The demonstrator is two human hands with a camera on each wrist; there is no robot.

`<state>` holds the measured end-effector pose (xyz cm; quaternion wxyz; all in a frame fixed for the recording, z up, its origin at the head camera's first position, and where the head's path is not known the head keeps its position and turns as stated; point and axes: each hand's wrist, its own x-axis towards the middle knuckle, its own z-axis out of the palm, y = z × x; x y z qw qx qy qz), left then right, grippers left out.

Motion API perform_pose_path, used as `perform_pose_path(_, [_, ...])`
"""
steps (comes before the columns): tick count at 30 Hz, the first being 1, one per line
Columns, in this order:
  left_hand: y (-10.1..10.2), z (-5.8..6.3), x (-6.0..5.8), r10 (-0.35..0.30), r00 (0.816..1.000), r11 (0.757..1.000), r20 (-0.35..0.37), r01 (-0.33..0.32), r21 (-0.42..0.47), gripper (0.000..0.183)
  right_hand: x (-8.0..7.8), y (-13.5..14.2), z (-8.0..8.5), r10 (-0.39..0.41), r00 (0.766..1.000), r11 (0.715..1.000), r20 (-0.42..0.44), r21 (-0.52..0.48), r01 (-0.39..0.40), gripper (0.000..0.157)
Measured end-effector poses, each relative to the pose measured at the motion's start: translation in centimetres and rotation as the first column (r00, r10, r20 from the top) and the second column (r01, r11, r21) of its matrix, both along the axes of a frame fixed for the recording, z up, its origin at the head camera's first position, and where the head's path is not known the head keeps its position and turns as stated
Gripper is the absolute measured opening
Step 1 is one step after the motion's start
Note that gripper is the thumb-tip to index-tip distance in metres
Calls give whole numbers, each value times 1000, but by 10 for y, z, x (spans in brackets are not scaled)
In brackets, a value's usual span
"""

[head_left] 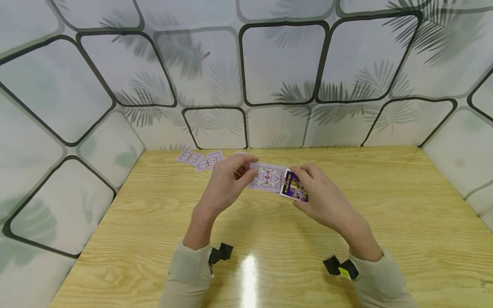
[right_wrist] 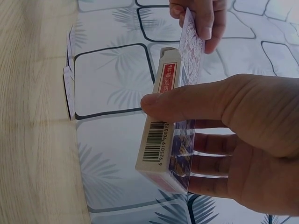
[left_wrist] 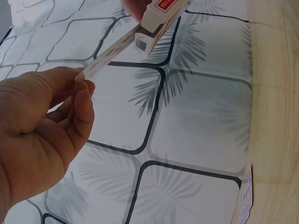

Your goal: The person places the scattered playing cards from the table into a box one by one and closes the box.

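My right hand (head_left: 323,194) grips a purple card box (head_left: 294,187) by its edges; its barcode side (right_wrist: 155,142) shows in the right wrist view, thumb across it. A playing card (head_left: 267,177) with a floral lilac back sticks out of the box's open end. Its free end is pinched between the thumb and fingers of my left hand (head_left: 230,182). In the left wrist view the card (left_wrist: 110,53) appears nearly edge-on, running from the fingertips to the box. Whether more than one card is pinched, I cannot tell. The box is held above the table.
Several lilac-backed cards (head_left: 208,161) lie at the table's far left, and another is partly hidden behind my left hand. The wooden table (head_left: 385,205) meets a patterned fabric wall (head_left: 285,64) at the back and sides.
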<state>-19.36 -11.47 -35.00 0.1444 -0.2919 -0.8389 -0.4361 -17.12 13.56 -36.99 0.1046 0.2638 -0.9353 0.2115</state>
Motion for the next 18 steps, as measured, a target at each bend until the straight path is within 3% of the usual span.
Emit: perform_pose_path(18, [6, -1, 0, 37, 999, 999, -3, -37, 26, 26, 0, 1, 1, -3, 1000, 1000, 2, 6, 2, 77])
